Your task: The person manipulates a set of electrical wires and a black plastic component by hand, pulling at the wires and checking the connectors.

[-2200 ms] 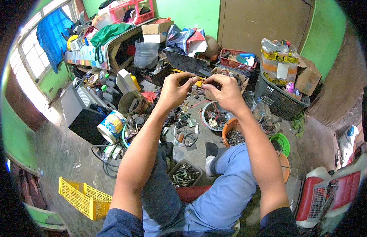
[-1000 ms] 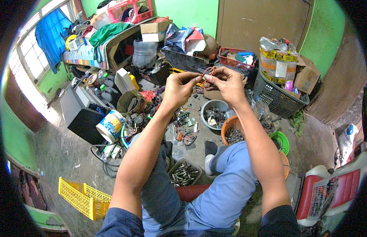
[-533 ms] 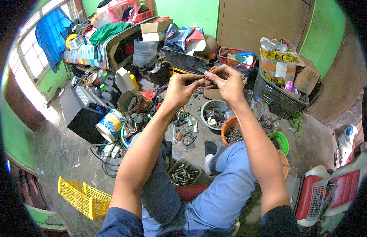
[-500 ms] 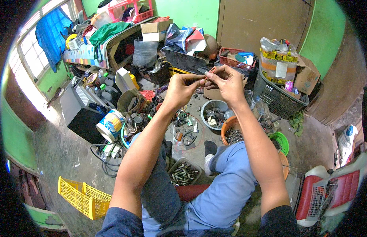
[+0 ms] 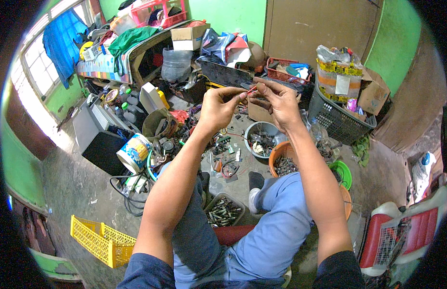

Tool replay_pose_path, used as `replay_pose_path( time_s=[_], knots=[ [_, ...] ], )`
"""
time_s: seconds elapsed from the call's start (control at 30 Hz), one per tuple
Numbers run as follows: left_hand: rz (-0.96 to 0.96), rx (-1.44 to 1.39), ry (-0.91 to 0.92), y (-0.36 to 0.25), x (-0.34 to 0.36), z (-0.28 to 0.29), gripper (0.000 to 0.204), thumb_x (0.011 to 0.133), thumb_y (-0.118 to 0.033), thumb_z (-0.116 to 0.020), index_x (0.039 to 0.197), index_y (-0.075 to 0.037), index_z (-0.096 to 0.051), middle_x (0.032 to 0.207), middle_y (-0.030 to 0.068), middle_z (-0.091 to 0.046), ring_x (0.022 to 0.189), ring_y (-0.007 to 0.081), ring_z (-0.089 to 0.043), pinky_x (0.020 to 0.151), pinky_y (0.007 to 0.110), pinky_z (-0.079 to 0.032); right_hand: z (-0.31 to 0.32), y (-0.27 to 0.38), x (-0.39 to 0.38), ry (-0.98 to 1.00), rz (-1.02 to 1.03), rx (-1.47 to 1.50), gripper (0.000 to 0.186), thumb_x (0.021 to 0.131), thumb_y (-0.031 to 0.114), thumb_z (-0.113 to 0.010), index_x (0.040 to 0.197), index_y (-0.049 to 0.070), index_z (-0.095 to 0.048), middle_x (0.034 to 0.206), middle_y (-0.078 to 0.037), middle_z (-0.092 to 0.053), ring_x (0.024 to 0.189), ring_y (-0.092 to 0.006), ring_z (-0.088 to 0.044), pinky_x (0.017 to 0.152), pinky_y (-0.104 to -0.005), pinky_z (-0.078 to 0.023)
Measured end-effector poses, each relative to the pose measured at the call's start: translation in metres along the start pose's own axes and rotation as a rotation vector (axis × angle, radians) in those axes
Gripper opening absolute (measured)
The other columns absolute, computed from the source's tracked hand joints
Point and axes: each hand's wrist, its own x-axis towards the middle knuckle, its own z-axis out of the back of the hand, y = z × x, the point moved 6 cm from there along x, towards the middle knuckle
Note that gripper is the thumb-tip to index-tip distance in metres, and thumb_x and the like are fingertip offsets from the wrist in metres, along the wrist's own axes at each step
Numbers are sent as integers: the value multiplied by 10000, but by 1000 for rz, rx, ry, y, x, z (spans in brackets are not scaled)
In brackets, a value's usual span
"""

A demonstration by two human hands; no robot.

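Both arms reach forward over the floor. Between my fingertips is a thin red wire [image 5: 253, 90]; much of it is hidden by the fingers. My left hand [image 5: 217, 107] pinches one part of it between thumb and forefinger. Close beside it, my right hand [image 5: 281, 105] grips another part, with its lower fingers loosely curled. Below the hands stand a grey bowl [image 5: 253, 153] of dark and pale small parts and an orange bucket [image 5: 276, 159] of small metal bits. Between my legs sits a clear tub [image 5: 241, 212] with several small cylindrical pieces.
Loose cables and electronic scraps [image 5: 223, 149] litter the floor ahead. On the left are a white bucket [image 5: 135, 153], a black-and-grey casing [image 5: 101, 144] and a yellow crate [image 5: 115, 245]. To the right are a dark basket [image 5: 336, 120], a green bowl [image 5: 346, 176] and a red-and-white seat [image 5: 377, 236].
The red wire's loop above my fingertips is no longer visible; a short straight piece shows instead. My right hand has tilted, its lower fingers opening slightly. My left hand has barely shifted.
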Motion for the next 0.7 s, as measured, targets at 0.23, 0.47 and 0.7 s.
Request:
replay_pose_path(
  time_s=[0.23, 0.47, 0.7],
  knots=[
    [35, -100, 50, -6, -3, 0, 198, 932, -105, -674, 1045, 48, -726, 871, 83, -745, 778, 97, -656, 723, 262, -528, -6, 4, -2, -27, 50, 7, 246, 917, 193, -709, 1013, -33, -710, 887, -120, -728, 769, -181, -723, 675, -299, -612],
    [80, -154, 65, -6, -3, -2, 202, 945, -103, -657, 1055, 53, -721, 851, 68, -733, 751, 87, -634, 691, 255, -517, -6, 4, 0, -63, 45, 48, 190, 903, 161, -721, 958, -21, -728, 880, -124, -729, 746, -182, -717, 662, -297, -607],
    [86, -155, 107, -1, -3, -4, 223, 948, -149, -663, 1058, 34, -728, 801, 32, -704, 716, 68, -597, 656, 237, -484, -4, 7, 0, -57, 68, 22, 163, 892, 138, -729, 937, -18, -737, 865, -126, -731, 735, -183, -716, 655, -294, -609]
  ],
)
